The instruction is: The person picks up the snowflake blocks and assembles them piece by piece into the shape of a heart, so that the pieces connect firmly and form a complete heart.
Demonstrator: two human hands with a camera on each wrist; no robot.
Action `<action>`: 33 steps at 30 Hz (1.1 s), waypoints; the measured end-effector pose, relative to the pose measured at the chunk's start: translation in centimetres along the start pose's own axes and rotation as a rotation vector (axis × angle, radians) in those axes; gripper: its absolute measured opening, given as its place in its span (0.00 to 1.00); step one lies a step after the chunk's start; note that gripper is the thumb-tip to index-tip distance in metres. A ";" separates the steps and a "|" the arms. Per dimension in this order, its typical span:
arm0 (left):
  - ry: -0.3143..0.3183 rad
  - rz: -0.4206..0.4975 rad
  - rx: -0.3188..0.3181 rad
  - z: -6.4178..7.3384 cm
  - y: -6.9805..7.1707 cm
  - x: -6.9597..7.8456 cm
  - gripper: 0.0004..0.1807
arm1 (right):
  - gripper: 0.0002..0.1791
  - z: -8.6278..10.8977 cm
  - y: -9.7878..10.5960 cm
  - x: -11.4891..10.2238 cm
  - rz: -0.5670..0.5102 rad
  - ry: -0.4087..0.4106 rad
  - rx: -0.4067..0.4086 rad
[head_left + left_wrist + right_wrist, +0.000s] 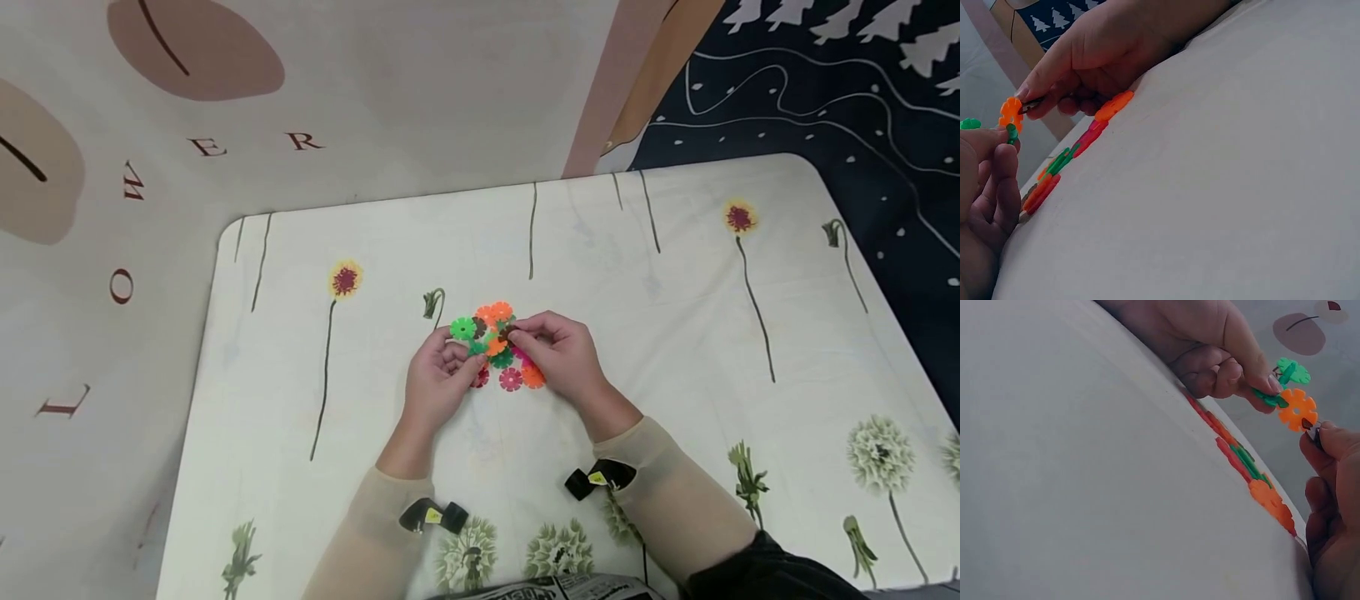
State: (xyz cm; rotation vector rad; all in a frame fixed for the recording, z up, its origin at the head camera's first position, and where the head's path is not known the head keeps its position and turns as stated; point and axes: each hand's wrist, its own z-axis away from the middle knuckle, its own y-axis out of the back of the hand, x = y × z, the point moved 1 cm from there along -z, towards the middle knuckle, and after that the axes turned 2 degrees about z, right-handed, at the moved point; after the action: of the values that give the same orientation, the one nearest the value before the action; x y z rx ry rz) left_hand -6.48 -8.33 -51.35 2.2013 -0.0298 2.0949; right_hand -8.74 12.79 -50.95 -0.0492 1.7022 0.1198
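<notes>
My left hand [438, 379] pinches a green notched plastic disc [1269, 399] between thumb and finger, above the bed-like white surface. A bright green disc [1297, 372] joins it on the far side, and an orange disc [1297, 409] stands slotted against it towards my right hand. My right hand [562, 357] pinches a dark brown disc [1317, 436] at the edge of the orange one; my fingertips partly cover how far they interlock. Below both hands lie several loose discs, among them a pink disc [511, 380] and an orange loose disc [533, 377].
The white cloth [510, 467] under the hands is printed with flowers and stems. Behind it rises a pale wall hanging [450, 100] with letters, and at the right a dark patterned cloth [840, 142]. A printed dark fabric [562, 588] shows at the near edge.
</notes>
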 end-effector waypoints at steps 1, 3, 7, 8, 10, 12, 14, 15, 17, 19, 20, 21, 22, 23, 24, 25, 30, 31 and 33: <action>-0.001 0.003 -0.003 0.0 0.0 0.0 0.19 | 0.06 0.0 0.0 0.0 -0.010 0.003 -0.006; -0.009 0.003 -0.010 0.1 0.0 0.0 0.19 | 0.06 0.1 0.0 0.1 -0.013 0.013 -0.006; -0.023 -0.010 -0.032 0.0 -0.2 -0.1 0.18 | 0.09 0.2 0.0 0.3 0.013 0.061 -0.002; -0.028 -0.025 -0.035 0.0 -0.3 -0.1 0.17 | 0.09 0.2 0.0 0.4 0.023 0.075 0.000; -0.045 -0.060 -0.034 0.0 -0.4 -0.1 0.17 | 0.10 0.2 0.0 0.4 0.040 0.100 0.000; -0.075 -0.088 -0.029 0.0 -0.3 -0.1 0.19 | 0.10 0.2 0.1 0.3 0.055 0.111 -0.001; -0.110 -0.085 -0.027 0.0 -0.3 -0.1 0.23 | 0.10 0.2 0.1 0.2 0.054 0.109 -0.013; -0.128 -0.077 -0.028 0.0 -0.2 -0.2 0.25 | 0.10 0.2 0.1 0.2 0.053 0.107 -0.021; -0.152 -0.065 -0.028 -0.1 -0.2 -0.1 0.26 | 0.10 0.1 0.0 0.1 0.048 0.106 -0.039; -0.160 -0.061 -0.020 -0.1 -0.1 -0.1 0.24 | 0.10 0.1 0.0 0.2 0.039 0.110 -0.060; -0.162 -0.060 -0.014 -0.1 -0.1 -0.1 0.22 | 0.10 0.1 -0.1 0.2 0.043 0.115 -0.067; -0.161 -0.063 -0.007 -0.1 -0.1 -0.1 0.20 | 0.10 0.1 -0.1 0.3 0.050 0.119 -0.072; -0.162 -0.066 -0.001 0.0 -0.1 -0.1 0.18 | 0.11 0.1 -0.2 0.3 0.058 0.123 -0.076; -0.162 -0.064 0.000 0.0 -0.1 -0.2 0.16 | 0.11 0.1 -0.2 0.4 0.069 0.126 -0.079; -0.162 -0.066 -0.002 0.1 -0.1 -0.2 0.13 | 0.11 0.2 -0.3 0.4 0.075 0.128 -0.085; -0.165 -0.065 -0.008 0.1 0.0 -0.2 0.11 | 0.11 0.2 -0.4 0.4 0.081 0.129 -0.091; -0.182 -0.126 -0.055 0.4 0.0 -0.4 0.08 | 0.13 0.4 -0.7 0.3 0.078 0.135 -0.122; -0.187 -0.147 -0.066 0.3 -0.1 -0.3 0.08 | 0.13 0.4 -0.6 0.2 0.084 0.138 -0.125; -0.193 -0.191 -0.084 0.2 -0.3 -0.2 0.09 | 0.11 0.3 -0.3 0.2 0.109 0.149 -0.127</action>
State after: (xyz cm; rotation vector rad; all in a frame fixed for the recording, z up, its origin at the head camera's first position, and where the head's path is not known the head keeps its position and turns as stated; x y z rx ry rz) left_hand -6.27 -8.06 -51.58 2.2495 0.0732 1.7472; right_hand -8.40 12.49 -51.19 -0.0607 1.8449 0.3121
